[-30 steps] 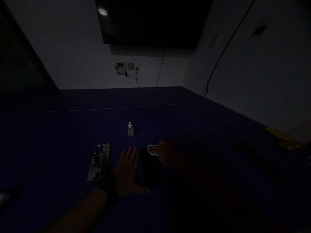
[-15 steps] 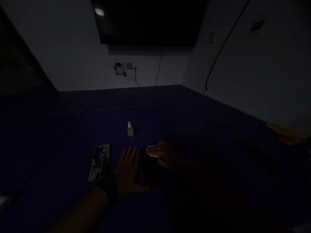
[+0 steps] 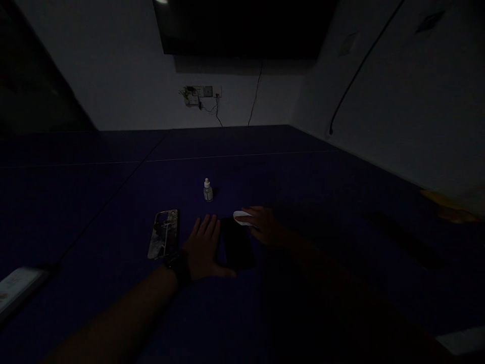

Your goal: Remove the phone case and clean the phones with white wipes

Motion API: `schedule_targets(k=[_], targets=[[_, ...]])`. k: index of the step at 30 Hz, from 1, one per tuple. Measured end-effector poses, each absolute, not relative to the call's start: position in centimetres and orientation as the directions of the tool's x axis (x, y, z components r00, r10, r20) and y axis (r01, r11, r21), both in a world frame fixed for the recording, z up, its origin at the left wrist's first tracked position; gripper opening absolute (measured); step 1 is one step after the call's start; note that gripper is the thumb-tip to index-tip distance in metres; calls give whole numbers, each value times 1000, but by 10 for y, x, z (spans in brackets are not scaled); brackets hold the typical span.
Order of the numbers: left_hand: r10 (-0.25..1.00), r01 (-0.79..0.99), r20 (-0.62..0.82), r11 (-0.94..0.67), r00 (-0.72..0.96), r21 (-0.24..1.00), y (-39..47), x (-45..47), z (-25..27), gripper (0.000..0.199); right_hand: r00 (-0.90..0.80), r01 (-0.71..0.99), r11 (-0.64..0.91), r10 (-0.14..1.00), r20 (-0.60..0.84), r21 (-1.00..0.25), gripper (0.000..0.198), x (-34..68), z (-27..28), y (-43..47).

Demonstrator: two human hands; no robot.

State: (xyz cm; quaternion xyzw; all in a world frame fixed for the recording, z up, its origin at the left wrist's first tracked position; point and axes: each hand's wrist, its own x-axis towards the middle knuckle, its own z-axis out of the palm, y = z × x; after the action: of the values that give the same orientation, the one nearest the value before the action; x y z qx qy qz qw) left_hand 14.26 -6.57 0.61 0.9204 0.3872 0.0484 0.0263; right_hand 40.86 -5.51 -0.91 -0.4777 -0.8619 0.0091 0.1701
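Up to the wall (image 3: 132,76): a blue surface (image 3: 303,187) is stretching.
Left hand (image 3: 202,253): spreading open, its fingers lining the left edge of a dark slab (image 3: 239,247).
Right hand (image 3: 265,226): gripping a white pad (image 3: 240,216) at the slab's far edge.
Dark slab: lying toward the surface's near edge.
Phone case (image 3: 164,233): lying beside the left wrist.
Dropper bottle (image 3: 208,192): standing upright, nearer the far edge.

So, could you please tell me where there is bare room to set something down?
The purple surface looks bare from the dropper bottle to the far wall, and rightward to the side wall. It is crowded where phone case, left hand, dark slab, white pad and right hand line up.
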Motion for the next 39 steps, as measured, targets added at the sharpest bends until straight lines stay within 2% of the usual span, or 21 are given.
schedule_targets(k=[3,7,10,14,20,24,29,32,35,39], targets=[[709,703,96,-705,699,87,-65,142,4,143,-519,790,581,804,288,-198,57,410,-6,-56],[717,713,54,-697,695,74,-65,141,2,146,-580,680,686,720,381,-259,52,418,-1,-62],[712,711,74,-701,698,45,-63,140,-1,145,-641,603,740,672,372,-299,50,420,3,-72],[697,698,83,-716,712,27,-62,139,-4,143,-673,591,743,669,316,-315,50,413,4,-82],[708,707,51,-706,704,40,-63,140,0,144,-663,583,745,667,340,-325,55,409,2,-79],[687,685,96,-726,720,55,-62,138,-2,143,-685,610,731,680,261,-306,63,412,6,-85],[673,671,143,-739,726,69,-62,138,-4,142,-693,655,708,702,162,-264,63,402,11,-88],[694,690,100,-720,713,78,-64,140,-2,142,-661,672,696,718,219,-255,60,408,9,-85],[713,708,65,-701,698,88,-65,141,0,142,-673,629,732,681,288,-261,55,417,7,-88],[706,699,92,-708,702,104,-66,142,-1,143,-716,579,767,641,276,-278,55,415,5,-90]])
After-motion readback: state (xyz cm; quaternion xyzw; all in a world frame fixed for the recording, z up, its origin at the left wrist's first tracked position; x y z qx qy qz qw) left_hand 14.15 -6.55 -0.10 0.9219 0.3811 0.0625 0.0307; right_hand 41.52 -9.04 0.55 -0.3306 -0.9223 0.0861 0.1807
